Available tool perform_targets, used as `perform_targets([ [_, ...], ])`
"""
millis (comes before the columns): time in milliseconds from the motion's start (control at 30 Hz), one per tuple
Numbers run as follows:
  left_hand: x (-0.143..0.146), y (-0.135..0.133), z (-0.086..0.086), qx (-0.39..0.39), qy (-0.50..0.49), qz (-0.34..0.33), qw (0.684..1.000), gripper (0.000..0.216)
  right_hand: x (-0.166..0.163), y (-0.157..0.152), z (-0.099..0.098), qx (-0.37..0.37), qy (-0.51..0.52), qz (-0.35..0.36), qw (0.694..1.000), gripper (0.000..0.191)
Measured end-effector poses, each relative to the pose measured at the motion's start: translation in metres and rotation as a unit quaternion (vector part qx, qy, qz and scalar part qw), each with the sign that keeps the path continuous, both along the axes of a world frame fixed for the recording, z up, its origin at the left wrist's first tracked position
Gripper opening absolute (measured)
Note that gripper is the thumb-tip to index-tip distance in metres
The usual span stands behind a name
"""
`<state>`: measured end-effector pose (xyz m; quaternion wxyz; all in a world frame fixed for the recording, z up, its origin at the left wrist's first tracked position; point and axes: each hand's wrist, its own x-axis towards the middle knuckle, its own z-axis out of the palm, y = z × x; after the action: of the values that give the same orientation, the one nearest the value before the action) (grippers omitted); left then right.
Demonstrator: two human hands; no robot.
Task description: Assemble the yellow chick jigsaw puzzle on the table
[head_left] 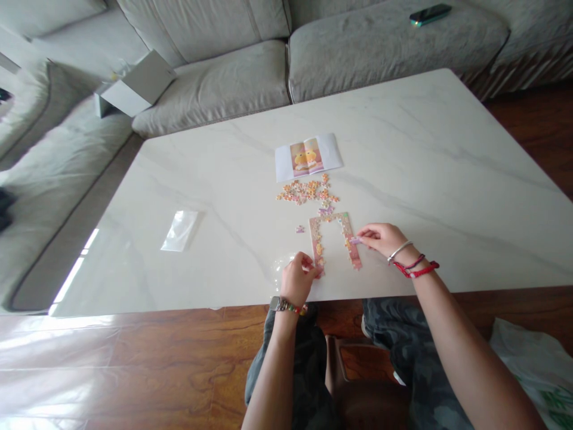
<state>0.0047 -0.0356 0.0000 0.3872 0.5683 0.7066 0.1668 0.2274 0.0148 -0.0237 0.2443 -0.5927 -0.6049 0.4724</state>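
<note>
A partly joined jigsaw puzzle (316, 239) lies near the table's front edge, its top and two sides forming an upside-down U. My right hand (382, 237) is closed in a pinch on a small purple puzzle piece (355, 240), held at the outer edge of the right strip. Down at the lower end of the left strip, my left hand (297, 279) has its fingers curled together against the pink pieces; what lies between them is hidden. Loose puzzle pieces (307, 191) are heaped above the frame. One purple-pink piece (299, 229) sits apart on the left.
A creased reference picture (307, 157) lies behind the heap. On the marble-look table (224, 179) are a clear plastic bag (179, 230) and another clear wrapper (278, 272) beside my left hand. A grey sofa (233, 77) holds a white box (141, 83) and a phone (430, 14).
</note>
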Motion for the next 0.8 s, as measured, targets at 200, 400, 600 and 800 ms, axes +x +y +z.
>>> perform_targets([
  [200, -0.004, 0.001, -0.005, -0.008, -0.036, 0.008, 0.999, 0.02, -0.001, -0.001, 0.0, 0.009, 0.003, 0.0, 1.0, 0.015],
  [400, -0.015, 0.001, -0.013, -0.016, -0.149, -0.013, 0.989, 0.025, 0.006, 0.0, 0.005, 0.039, -0.037, -0.019, 0.998, 0.015],
  [600, -0.017, 0.001, -0.008, -0.051, -0.198, -0.053, 0.977, 0.023, 0.013, 0.001, 0.009, 0.11, -0.159, -0.072, 0.978, 0.012],
  [800, -0.018, 0.001, -0.009, -0.051, -0.194, -0.08, 0.976, 0.021, 0.014, 0.003, -0.002, 0.163, -0.205, -0.082, 0.962, 0.011],
])
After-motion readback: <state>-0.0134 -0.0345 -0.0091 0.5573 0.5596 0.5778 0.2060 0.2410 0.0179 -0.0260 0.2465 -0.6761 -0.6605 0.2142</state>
